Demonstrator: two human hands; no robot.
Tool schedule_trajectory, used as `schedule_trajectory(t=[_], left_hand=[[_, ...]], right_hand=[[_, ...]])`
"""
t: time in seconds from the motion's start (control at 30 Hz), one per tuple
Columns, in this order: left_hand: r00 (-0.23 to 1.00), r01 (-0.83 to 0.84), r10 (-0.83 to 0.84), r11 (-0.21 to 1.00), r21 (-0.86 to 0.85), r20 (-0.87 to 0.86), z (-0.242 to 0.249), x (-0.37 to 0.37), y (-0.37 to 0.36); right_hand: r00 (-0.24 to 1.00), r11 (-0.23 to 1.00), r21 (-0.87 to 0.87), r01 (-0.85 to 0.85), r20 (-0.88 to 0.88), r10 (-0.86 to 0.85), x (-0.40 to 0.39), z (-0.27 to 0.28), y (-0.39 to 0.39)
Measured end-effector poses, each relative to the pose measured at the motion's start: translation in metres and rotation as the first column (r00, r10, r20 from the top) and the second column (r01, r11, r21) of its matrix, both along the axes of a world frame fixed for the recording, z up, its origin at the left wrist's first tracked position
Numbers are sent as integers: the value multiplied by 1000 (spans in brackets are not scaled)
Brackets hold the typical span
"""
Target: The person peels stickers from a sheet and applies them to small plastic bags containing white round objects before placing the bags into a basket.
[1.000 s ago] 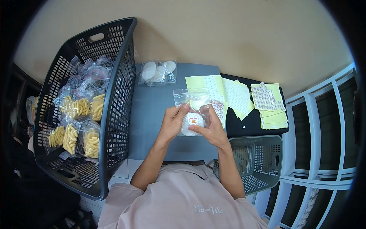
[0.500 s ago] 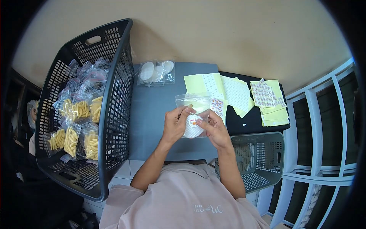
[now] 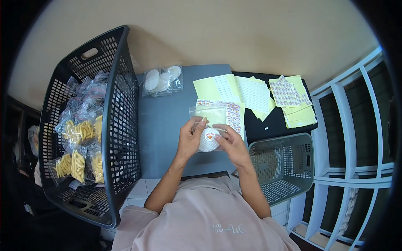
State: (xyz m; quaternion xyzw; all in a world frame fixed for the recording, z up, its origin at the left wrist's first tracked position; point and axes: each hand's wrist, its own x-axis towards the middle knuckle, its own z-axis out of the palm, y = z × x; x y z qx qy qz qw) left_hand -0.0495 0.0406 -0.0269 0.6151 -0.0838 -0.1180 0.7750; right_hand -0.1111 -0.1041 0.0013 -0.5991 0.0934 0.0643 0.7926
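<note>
Both hands hold a clear zip bag (image 3: 209, 112) over the front of the grey table. Inside it lies a white, textured round pad (image 3: 207, 143), and a small round sticker with an orange centre (image 3: 210, 136) shows on its upper part. My left hand (image 3: 192, 136) pinches the bag's left side, thumb on top. My right hand (image 3: 233, 144) grips the right side, its thumb beside the sticker. Just behind the bag lies a sheet of round stickers (image 3: 233, 118), partly covered by it.
A large dark basket (image 3: 121, 125) at the left holds bagged yellow sticks (image 3: 78, 161). Bagged white discs (image 3: 163, 80) lie at the table's back. Label sheets (image 3: 253, 94) and more sticker sheets (image 3: 286, 93) are at the right, above a grey-green basket (image 3: 293, 167).
The camera view has shifted slightly. The bag and hands have moved a little toward the body, so more of the sticker sheet shows. Both hands still hold the bag.
</note>
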Motion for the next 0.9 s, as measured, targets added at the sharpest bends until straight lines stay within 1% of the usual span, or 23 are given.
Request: schedule_trajectory(t=[0.03,0.07,0.1,0.13,0.17,0.2,0.23,0.27,0.3,0.37,0.4,0.43,0.5,0.53,0.57,0.63,0.67,0.7,0.77,0.8,0.87,0.9], left_hand=[[996,-33,32,999,14,88,-5,-1,-2],[982,-68,62,997,24,176,-7,-1,-4],[983,-60,55,998,25,176,-7,-4,-6],[976,-91,75,994,66,205,-6,-7,-8],[967,-121,94,987,105,236,-5,-9,-10],[968,-113,85,988,106,238,-4,-8,-9],[971,-100,79,991,86,224,-4,-6,-8],[976,-87,71,994,65,207,-4,-5,-7],[977,-74,59,995,63,206,-5,-6,-7],[965,-64,46,996,65,259,-9,-9,-8],[973,-36,22,998,57,228,-11,-8,-7],[973,-18,4,998,56,230,-13,-7,-5],[968,222,-232,969,108,97,-14,-7,4],[948,300,-311,944,138,72,-15,-7,8],[945,308,-320,942,136,73,-16,-9,6],[852,487,-520,830,270,62,-8,-14,4],[846,503,-527,837,214,73,-9,-18,-2],[843,510,-534,833,216,70,-7,-22,-7],[906,421,-422,906,41,16,-4,-23,-17],[919,393,-394,919,38,2,-4,-19,-20],[935,354,-355,934,41,14,-2,-21,-26],[947,319,-320,947,43,33,1,-22,-28]], right_hand=[[998,997,-61,54,-13,-55,-3,-2,2],[998,996,-61,61,-13,-62,-4,-6,6],[996,973,-221,67,68,-53,-4,-12,13],[989,924,-374,84,144,-32,-6,-15,19],[989,924,-372,91,144,-40,-9,-16,21],[993,949,-310,61,111,-28,-11,-16,22],[997,969,-246,34,80,-14,-11,-16,22],[996,968,-247,44,80,-25,-13,-16,23],[995,953,-304,18,98,12,-15,-14,23],[988,909,-416,-21,128,82,-19,-11,21],[995,909,-415,-33,74,70,-22,-15,14],[996,909,-415,-16,75,52,-23,-19,4],[999,987,-157,29,-33,-35,-23,-21,-14],[953,949,-86,303,59,-298,-23,-19,-14],[950,946,-88,312,61,-307,-24,-15,-22],[969,966,-99,241,82,-233,-30,-10,-39],[967,967,-96,238,115,-227,-32,-10,-40],[966,965,-93,245,113,-234,-34,-9,-39],[978,949,-237,206,78,-193,-37,-7,-36],[978,950,-237,205,77,-192,-38,-8,-35],[953,909,-286,302,106,-283,-41,-10,-30],[954,911,-283,299,106,-280,-42,-7,-28]])
